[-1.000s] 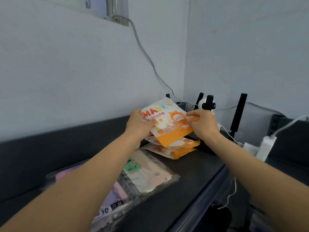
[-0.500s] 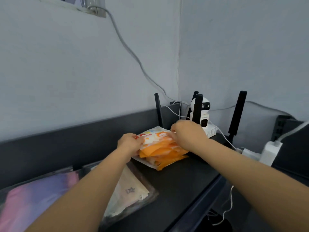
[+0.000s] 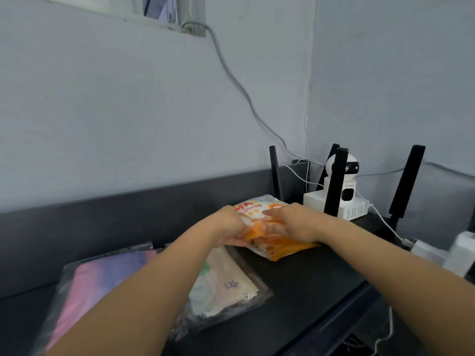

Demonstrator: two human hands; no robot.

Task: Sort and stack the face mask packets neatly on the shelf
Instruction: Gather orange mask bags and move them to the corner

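Observation:
A stack of orange-and-white mask packets (image 3: 285, 249) lies on the black shelf (image 3: 303, 286) near the back wall. My left hand (image 3: 228, 229) grips the stack's left edge, fingers curled under it. My right hand (image 3: 290, 222) lies flat on top of the stack, pressing on it. To the left, under my left forearm, lies a clear packet of cream and green masks (image 3: 226, 286). Further left is a clear packet of pink and purple masks (image 3: 100, 276).
A white security camera (image 3: 344, 191) and a router with black antennas (image 3: 334, 183) stand at the back right corner. White cables and a power adapter (image 3: 460, 253) lie at the right. The shelf's front edge runs diagonally at the lower right.
The top orange packet was held up in both hands a second ago; it now lies on the stack, and both hands have settled lower onto the pile.

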